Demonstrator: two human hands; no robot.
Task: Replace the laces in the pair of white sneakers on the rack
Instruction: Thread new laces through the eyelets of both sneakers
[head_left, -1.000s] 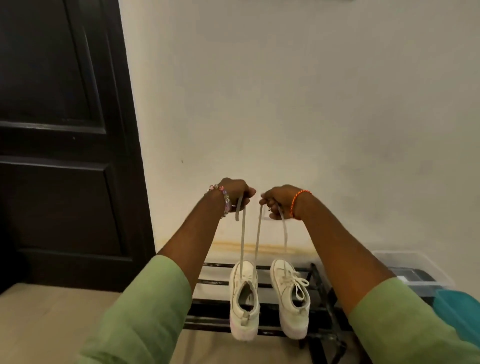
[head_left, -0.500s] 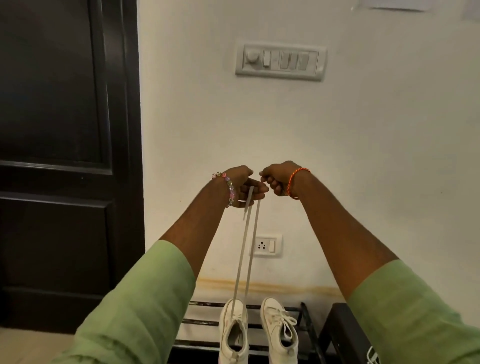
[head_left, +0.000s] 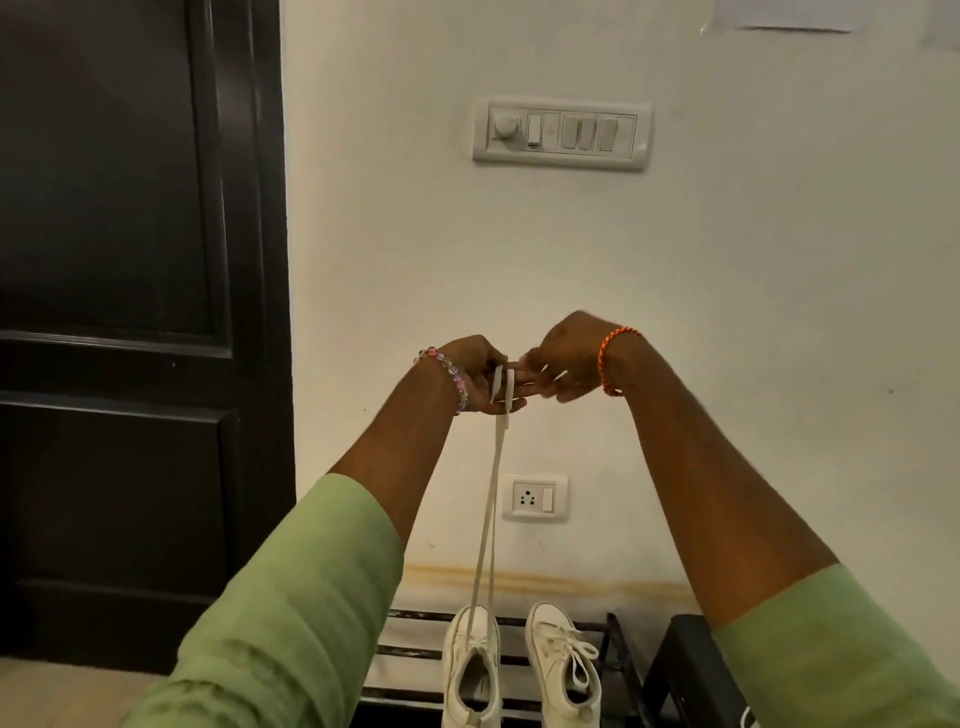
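Across your left hand's (head_left: 475, 379) fingers (head_left: 511, 402) the white lace (head_left: 487, 519) is wrapped; your right hand (head_left: 563, 364) pinches it just beside them, and below the fingers it hangs to the left sneaker (head_left: 470, 670) on the rack (head_left: 410, 649).

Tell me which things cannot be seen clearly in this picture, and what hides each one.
- Left sneaker, head view: its heel is cut off by the bottom edge.
- Lace ends: they run behind the left hand's fingers, so how they are wrapped is unclear.
- Right hand: motion blur; I cannot tell whether it pinches the lace.
- Rack: mostly hidden by both sleeves and the sneakers.
- Black object beside the rack: covered by the right sleeve, not identifiable.
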